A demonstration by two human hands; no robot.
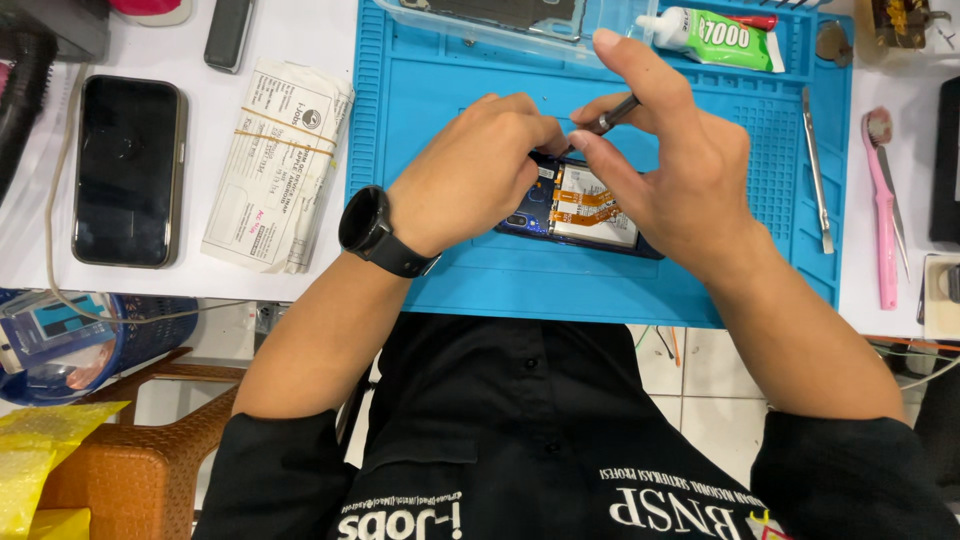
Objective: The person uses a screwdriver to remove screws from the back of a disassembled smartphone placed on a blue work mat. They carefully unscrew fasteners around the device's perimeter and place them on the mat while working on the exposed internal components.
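An opened blue phone (590, 212) with its back off lies on a blue work mat (470, 270); orange flex cables and a white battery show inside. My left hand (475, 170), with a black watch on the wrist, rests on the phone's upper left part, fingers curled down onto it. My right hand (665, 150) holds a thin dark metal tool (612, 114) pinched between thumb and fingers, its tip pointing down toward the phone's top edge. Both hands hide much of the phone.
A glue tube (715, 35) and a clear tray (490, 22) lie at the mat's far edge. A metal spudger (817, 170) lies on the mat's right side, a pink brush (883, 210) beyond it. A black phone (128, 170) and a banded paper bundle (280, 165) lie at left.
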